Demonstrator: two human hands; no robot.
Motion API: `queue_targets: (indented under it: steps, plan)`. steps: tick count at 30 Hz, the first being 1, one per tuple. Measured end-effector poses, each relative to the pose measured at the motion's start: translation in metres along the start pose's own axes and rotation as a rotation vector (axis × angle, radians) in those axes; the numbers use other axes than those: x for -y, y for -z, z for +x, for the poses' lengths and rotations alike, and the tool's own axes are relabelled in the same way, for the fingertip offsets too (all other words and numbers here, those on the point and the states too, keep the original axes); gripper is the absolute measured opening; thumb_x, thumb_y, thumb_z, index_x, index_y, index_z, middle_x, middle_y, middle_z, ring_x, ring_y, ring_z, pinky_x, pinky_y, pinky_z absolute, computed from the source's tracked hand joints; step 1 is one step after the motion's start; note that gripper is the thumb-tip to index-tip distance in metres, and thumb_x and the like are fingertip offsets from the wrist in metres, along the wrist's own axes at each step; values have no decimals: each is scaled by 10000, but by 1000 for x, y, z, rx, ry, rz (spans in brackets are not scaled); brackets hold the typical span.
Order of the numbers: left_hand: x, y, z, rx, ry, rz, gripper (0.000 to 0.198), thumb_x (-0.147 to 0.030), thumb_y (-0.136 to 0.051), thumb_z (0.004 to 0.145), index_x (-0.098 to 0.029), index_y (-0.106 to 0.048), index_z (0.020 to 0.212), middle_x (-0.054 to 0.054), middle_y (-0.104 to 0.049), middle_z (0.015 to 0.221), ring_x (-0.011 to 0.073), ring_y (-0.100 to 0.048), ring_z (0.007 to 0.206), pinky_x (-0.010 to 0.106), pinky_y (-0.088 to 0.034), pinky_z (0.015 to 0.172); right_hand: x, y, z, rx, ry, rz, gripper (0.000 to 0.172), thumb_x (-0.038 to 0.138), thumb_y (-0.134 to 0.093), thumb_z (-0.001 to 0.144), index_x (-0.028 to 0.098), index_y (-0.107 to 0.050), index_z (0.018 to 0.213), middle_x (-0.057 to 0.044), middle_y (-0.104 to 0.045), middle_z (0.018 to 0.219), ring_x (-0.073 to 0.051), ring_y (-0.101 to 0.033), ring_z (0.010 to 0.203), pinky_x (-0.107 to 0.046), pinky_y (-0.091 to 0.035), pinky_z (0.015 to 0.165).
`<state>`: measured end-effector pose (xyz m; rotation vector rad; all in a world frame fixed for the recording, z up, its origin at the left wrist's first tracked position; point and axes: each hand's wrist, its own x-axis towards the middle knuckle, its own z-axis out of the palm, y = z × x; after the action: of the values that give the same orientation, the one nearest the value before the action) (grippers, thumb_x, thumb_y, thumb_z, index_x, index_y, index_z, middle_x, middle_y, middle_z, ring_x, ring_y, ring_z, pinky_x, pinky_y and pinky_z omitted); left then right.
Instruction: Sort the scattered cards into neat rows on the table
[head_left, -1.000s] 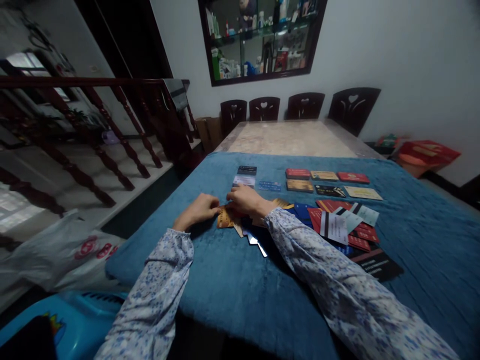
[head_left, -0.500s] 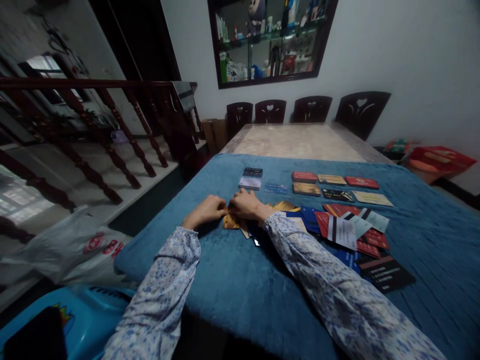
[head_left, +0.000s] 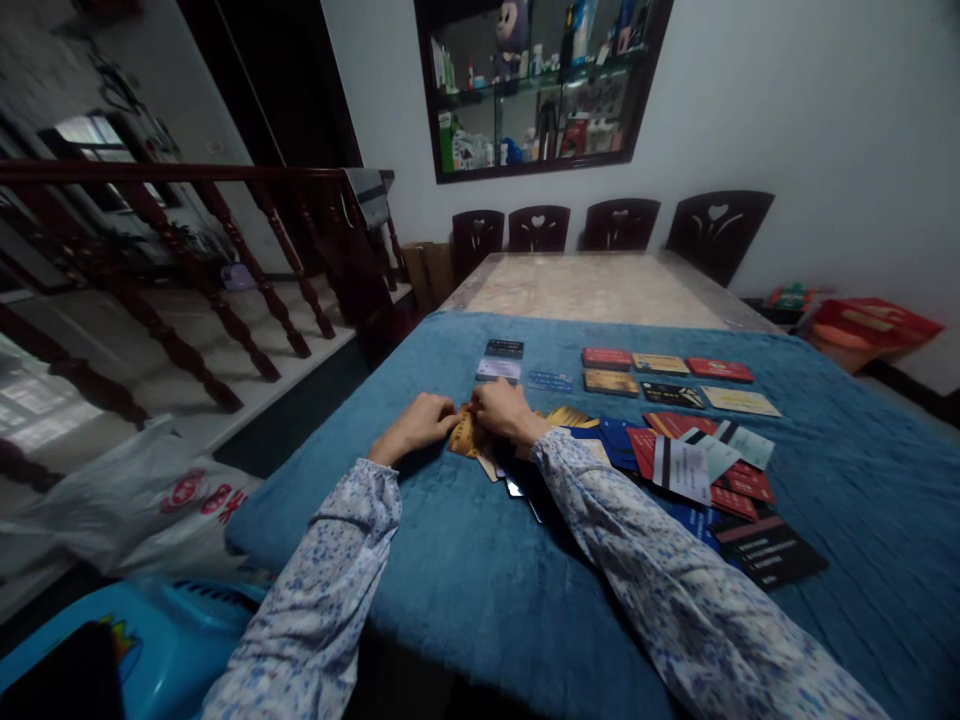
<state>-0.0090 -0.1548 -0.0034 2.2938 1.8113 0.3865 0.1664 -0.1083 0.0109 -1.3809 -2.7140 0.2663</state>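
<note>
Two-handed handling of a gold card (head_left: 463, 438).
Left hand (head_left: 424, 422) and right hand (head_left: 504, 408) meet at its upper edge, left of the loose card pile (head_left: 681, 468) on the blue cloth (head_left: 450, 545). Fingers curled; pinch cannot be confirmed. Judgement: separating cards calls for single-edge control.

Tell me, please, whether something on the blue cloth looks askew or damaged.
Askew, yes: the black rectangular card with pale print sticks out slanted from a jumbled pile of overlapping multicoloured cards, unlike the flat, neatly rowed cards beyond. I see no damage.
</note>
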Motion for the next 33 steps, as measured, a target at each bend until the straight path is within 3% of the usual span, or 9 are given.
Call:
queue_targets:
  steps: [7, 11, 14, 21, 25, 28, 33]
  plan:
    - [-4, 0, -2, -35, -7, 2, 247, -335, -583, 853, -139, -733, 872, 42, -695, 762, 160, -571, 663, 269, -388, 636, -8, 3, 0, -79, -186, 101, 329, 311, -478, 985, 168, -731, 1138, -173, -738, 1178, -309, -674, 1150, -355, -476, 874]
    - [-6, 1, -3, -50, -54, 34, 363, -444, -695, 785, -143, -724, 986, 62, -699, 897, 208, -607, 793, 293, -437, 705, -11, 3, -1, -109, -243, 126, 348, 327, -458, 993, 163, -729, 1136, -180, -735, 1191, -313, -680, 1150, -362, -480, 888]
    - [-4, 0, -2, -65, -66, 68, 406, -444, -706, 781, -131, -715, 1039, 85, -693, 965, 228, -613, 855, 317, -464, 769, -13, 3, -1, -113, -258, 141, 340, 329, -465, 988, 172, -730, 1132, -177, -734, 1199, -303, -680, 1151, -350, -485, 884]
    - [-2, -1, -2, -47, -100, 82, 354, -448, -642, 842, -134, -723, 984, 75, -681, 905, 209, -597, 805, 313, -464, 754, -18, 1, -1, -118, -250, 140, 313, 323, -493, 965, 184, -750, 1078, -158, -747, 1161, -290, -687, 1130, -319, -506, 847]
    - [-1, -3, -2, -64, -128, 87, 297, -399, -640, 844, -148, -728, 977, 76, -679, 898, 206, -595, 824, 308, -472, 775, -22, 1, -1, -124, -251, 141, 316, 331, -522, 949, 196, -730, 1146, -149, -740, 1179, -292, -682, 1126, -329, -515, 849]
    - [0, -4, -3, -62, -136, 85, 275, -372, -634, 848, -152, -721, 989, 77, -668, 916, 208, -598, 839, 313, -478, 784, -28, 1, 3, -111, -175, 129, 381, 314, -570, 918, 191, -678, 1263, -136, -724, 1213, -279, -670, 1122, -324, -513, 866]
    - [2, -5, -3, -31, -135, 117, 241, -322, -631, 844, -153, -694, 1004, 78, -642, 934, 217, -603, 865, 324, -485, 803, -38, -1, 11, -30, 203, 13, 660, 259, -762, 735, 151, -608, 1367, -165, -617, 1358, -302, -601, 1196, -326, -497, 928]
